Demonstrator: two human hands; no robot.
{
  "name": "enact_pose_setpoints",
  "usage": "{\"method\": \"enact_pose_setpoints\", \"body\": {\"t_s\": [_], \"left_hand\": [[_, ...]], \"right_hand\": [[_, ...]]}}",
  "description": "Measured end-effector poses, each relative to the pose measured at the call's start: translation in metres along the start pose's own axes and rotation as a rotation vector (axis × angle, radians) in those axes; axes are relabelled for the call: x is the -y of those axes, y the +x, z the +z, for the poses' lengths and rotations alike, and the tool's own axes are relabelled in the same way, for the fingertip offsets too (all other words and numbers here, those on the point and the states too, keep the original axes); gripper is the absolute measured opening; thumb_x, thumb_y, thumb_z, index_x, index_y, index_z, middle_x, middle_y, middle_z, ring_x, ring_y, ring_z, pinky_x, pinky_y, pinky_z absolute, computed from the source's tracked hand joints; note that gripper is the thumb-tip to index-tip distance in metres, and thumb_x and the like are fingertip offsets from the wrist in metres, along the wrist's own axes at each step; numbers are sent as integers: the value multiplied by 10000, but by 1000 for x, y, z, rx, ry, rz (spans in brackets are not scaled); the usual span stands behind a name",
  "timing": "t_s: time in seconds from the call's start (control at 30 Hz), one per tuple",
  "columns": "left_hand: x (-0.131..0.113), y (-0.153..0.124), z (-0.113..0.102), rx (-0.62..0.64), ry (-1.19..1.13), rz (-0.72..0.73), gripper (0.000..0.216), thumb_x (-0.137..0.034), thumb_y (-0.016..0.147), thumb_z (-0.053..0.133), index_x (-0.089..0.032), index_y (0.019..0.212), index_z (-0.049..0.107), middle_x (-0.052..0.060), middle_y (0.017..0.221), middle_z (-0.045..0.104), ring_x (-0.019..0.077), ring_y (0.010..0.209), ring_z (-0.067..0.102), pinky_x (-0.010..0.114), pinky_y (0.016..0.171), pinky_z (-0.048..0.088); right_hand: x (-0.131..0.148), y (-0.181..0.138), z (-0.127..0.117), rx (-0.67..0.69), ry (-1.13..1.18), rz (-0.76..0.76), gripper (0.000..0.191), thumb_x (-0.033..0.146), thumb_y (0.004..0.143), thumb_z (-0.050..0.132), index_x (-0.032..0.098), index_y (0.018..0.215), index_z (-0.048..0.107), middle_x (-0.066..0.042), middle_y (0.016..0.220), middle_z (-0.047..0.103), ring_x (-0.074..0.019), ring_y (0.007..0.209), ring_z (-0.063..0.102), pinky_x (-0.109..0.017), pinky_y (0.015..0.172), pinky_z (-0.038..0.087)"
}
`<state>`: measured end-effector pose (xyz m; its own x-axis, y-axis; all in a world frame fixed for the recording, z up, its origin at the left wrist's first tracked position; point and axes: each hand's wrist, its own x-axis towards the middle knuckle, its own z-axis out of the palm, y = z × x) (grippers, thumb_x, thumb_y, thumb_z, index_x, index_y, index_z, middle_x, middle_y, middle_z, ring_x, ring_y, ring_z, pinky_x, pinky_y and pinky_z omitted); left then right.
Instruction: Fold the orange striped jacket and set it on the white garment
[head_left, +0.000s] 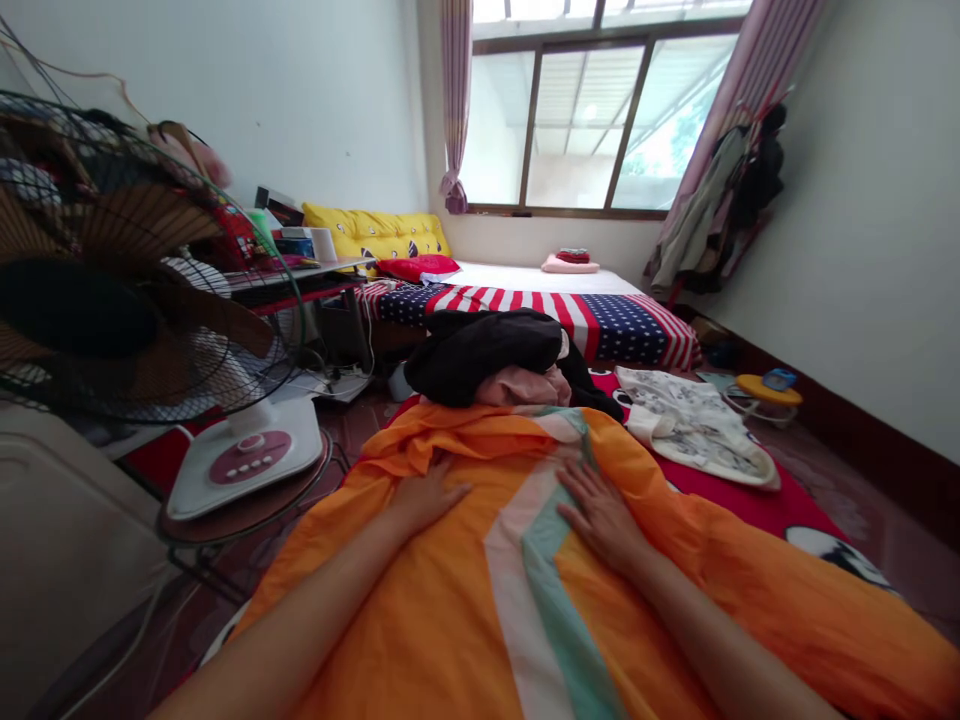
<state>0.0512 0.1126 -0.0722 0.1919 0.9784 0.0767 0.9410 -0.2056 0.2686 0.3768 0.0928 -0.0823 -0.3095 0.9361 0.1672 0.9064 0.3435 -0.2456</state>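
Observation:
A large orange garment with a pale and mint-green angled stripe is spread out in front of me, and what looks like a sleeve runs off to the right. My left hand lies on it, left of the stripe, thumb stretched out and some fingertips hard to see by a fold. My right hand rests flat across the stripe's right side with its fingers spread. Just beyond the garment's far edge is a heap of black clothing with a dusty-pink cloth beneath it.
A white patterned garment lies on the red cover at right. At left, a fan stands on a round stool. Behind are a bed with a flag-patterned cover, a yellow stool and hanging clothes.

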Motion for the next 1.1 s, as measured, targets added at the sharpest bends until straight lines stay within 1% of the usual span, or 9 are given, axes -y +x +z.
{"method": "enact_pose_setpoints", "body": {"t_s": [0.1, 0.2, 0.37, 0.47, 0.67, 0.8, 0.9, 0.97, 1.1], "left_hand": [[17, 4, -10, -55, 55, -138, 692, -555, 903, 385, -140, 1452, 312, 194, 1299, 559, 331, 1184, 539, 423, 957, 409], [17, 2, -20, -146, 118, -120, 568, -417, 900, 451, -97, 1369, 442, 210, 1280, 563, 332, 1174, 527, 435, 979, 379], [-4, -8, -20, -74, 37, 246, 442, -394, 927, 429, -277, 1347, 501, 57, 1377, 530, 235, 1256, 469, 387, 1097, 267], [2, -4, -16, 17, 60, 250, 522, -494, 908, 449, -303, 1394, 446, 43, 1447, 461, 261, 1332, 385, 415, 1114, 241], [1, -6, -16, -28, 117, 19, 480, -368, 948, 386, -123, 1346, 496, 213, 1370, 488, 361, 1278, 430, 518, 1038, 324], [-39, -51, -7, -11, 45, 287, 542, -406, 925, 461, -235, 1434, 389, 123, 1550, 262, 306, 1414, 248, 467, 1132, 227], [-49, -89, 3, 92, -6, 575, 560, -490, 932, 421, -359, 1463, 299, 25, 1592, 162, 275, 1450, 155, 484, 1154, 166], [-33, -104, 3, 109, 31, 527, 574, -536, 938, 372, -375, 1476, 254, 15, 1598, 128, 274, 1458, 119, 498, 1159, 133], [33, -117, -19, 90, 159, 216, 597, -517, 956, 325, -277, 1496, 243, 66, 1591, 148, 252, 1457, 134, 454, 1167, 133]], "right_hand": [[-45, -8, -8, -88, -170, 360, 551, 413, 928, 357, 121, 1383, 460, -172, 1462, 416, -313, 1369, 348, -535, 1080, 294], [-41, -13, -14, -86, -258, 478, 559, 379, 911, 391, 48, 1352, 480, -234, 1440, 419, -359, 1353, 361, -573, 1051, 312], [16, -27, -6, -21, -135, -8, 539, 415, 924, 397, 185, 1410, 427, -111, 1533, 308, -262, 1410, 281, -494, 1121, 263], [11, -33, -4, 101, -70, -149, 526, 456, 940, 378, 293, 1440, 375, -41, 1549, 284, -234, 1429, 239, -493, 1138, 230], [-23, -41, -22, 18, -319, 387, 508, 339, 948, 369, 131, 1407, 427, -177, 1517, 314, -334, 1398, 287, -579, 1069, 283], [32, -60, -19, -33, -254, 61, 516, 369, 942, 396, 155, 1410, 425, -139, 1548, 257, -276, 1431, 222, -521, 1115, 252], [61, -76, -9, 119, -94, -323, 549, 476, 948, 366, 285, 1462, 337, -38, 1571, 217, -222, 1438, 211, -453, 1140, 251], [56, -81, -4, 159, -111, -306, 550, 517, 946, 339, 337, 1465, 314, -10, 1571, 215, -240, 1440, 200, -495, 1139, 233], [14, -84, 2, 33, -297, 85, 574, 497, 956, 227, 262, 1471, 322, -49, 1567, 220, -261, 1444, 180, -531, 1111, 257]]}}
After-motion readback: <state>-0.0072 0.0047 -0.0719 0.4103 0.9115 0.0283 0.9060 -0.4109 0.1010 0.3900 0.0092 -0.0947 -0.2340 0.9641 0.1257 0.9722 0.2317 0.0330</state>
